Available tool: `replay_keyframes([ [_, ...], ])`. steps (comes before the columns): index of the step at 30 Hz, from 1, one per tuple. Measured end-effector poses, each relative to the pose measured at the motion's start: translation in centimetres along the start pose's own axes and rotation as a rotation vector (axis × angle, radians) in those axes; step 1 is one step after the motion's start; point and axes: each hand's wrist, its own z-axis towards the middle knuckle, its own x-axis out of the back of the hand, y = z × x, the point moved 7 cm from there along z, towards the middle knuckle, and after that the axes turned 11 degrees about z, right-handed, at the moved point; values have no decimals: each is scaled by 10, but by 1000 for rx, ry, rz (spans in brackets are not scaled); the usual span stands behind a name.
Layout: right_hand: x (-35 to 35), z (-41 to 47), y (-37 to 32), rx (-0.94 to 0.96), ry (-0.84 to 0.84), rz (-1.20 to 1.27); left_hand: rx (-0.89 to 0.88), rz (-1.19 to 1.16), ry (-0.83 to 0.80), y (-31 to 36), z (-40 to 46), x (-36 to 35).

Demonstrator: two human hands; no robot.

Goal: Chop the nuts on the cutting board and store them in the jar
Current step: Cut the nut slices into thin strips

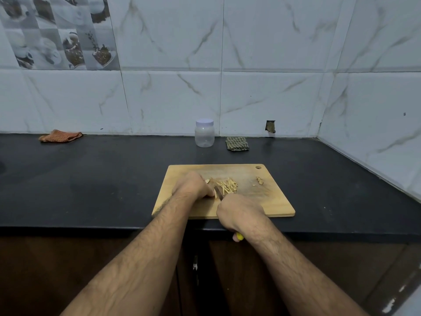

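Wooden and pale, the cutting board (276,202) lies on the black counter (91,183) with both hands working over its near left part. The left hand (193,185) is curled, knuckles up, its fingertips pinning a nut (207,181) to the wood; most of that nut is hidden beneath the fingers, with only a pale sliver showing at the far side. The right hand (239,212) grips a knife (219,192), fist closed round the handle, whose yellow end pokes out below the wrist. Only a short stretch of blade is visible between the two hands, and its edge against the nut is hard to make out. Just beyond the blade lies a heap of nut slivers (227,185), thin, cream-coloured sticks fanned out on the board. Further right, well apart from the hands, sit a few nut pieces (259,180), small and lumpy. Behind the board, near the tiled wall, stands the jar (204,136), clear plastic with a white lid on. Beside it lies a folded checked cloth (237,143), and far left an orange cloth (60,136).
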Motion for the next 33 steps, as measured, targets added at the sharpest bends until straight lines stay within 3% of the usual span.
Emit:
replay_keyframes([
  [33,-5,0,-18,45,30,-128,19,13,6,-1,8,-3],
])
